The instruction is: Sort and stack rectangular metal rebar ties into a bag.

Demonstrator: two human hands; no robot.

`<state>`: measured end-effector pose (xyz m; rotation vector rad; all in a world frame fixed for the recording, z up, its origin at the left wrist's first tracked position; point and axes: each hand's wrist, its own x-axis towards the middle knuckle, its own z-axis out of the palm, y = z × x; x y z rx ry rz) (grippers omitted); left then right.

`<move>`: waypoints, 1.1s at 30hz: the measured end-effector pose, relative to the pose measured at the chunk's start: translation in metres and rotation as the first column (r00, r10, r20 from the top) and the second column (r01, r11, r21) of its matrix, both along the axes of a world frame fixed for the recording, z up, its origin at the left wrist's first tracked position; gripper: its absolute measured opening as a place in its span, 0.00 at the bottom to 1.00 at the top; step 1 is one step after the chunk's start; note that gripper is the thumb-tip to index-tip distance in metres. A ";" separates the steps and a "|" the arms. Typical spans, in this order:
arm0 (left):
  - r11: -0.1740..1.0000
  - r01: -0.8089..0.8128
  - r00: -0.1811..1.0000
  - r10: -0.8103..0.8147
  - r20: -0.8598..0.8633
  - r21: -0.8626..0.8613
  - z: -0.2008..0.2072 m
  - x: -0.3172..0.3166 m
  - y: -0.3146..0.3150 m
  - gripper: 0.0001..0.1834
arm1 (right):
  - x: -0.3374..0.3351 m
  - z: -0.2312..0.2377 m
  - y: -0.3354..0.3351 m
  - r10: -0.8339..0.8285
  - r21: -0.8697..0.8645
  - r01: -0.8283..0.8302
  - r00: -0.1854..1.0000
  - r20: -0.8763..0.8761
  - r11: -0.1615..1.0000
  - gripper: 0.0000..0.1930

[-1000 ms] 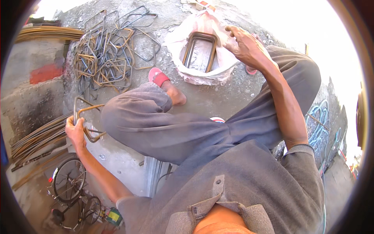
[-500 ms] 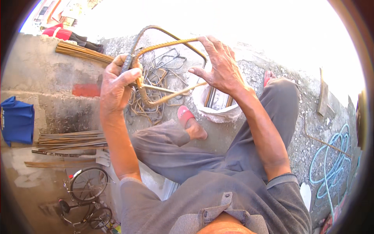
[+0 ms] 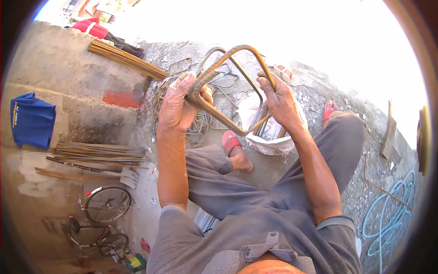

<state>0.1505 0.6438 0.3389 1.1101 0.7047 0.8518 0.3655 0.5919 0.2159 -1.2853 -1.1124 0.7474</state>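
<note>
Two square stirrups of bent ribbed rebar, a rusty brown one [image 3: 221, 117] and a darker one [image 3: 247, 77], are held up tilted in front of me, partly overlapping. My left hand [image 3: 179, 104] is closed round their left corner, with the thumb on top. On the other side, my right hand [image 3: 282, 104] pinches the right side of the brown stirrup between thumb and fingers. Beyond and below lies a tangled heap of similar stirrups [image 3: 199, 129] on the ground. A white sack [image 3: 269, 147] holding cut bars [image 3: 272, 129] stands below my right hand.
Rebar bundles lie far left [image 3: 127, 59] and left [image 3: 100, 153], near a blue bag [image 3: 33, 122]. Below them is a bicycle [image 3: 108, 205]. At right lie a light-blue hose [image 3: 382, 214] and a wooden plank [image 3: 389, 132]. My sandalled feet flank the sack.
My right hand, spread against the far corner before, has come down and closed on the brown stirrup's side. Both stirrups have turned and overlap more closely. The whole view has shifted slightly.
</note>
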 end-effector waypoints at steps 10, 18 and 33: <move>0.987 -0.144 0.959 0.158 0.234 -0.076 -0.029 -0.042 0.010 0.16 | 0.008 0.044 -0.022 0.219 -0.081 -0.224 0.973 -0.068 0.971 0.15; 0.924 -0.363 0.926 0.372 0.068 -0.123 -0.024 -0.033 -0.009 0.13 | -0.002 0.040 -0.020 -0.043 -0.035 0.038 0.988 -0.149 0.999 0.12; 0.887 -0.340 0.886 0.414 0.210 -0.313 -0.027 -0.023 -0.017 0.16 | -0.061 -0.001 -0.051 0.146 0.151 -0.173 0.973 0.178 0.973 0.11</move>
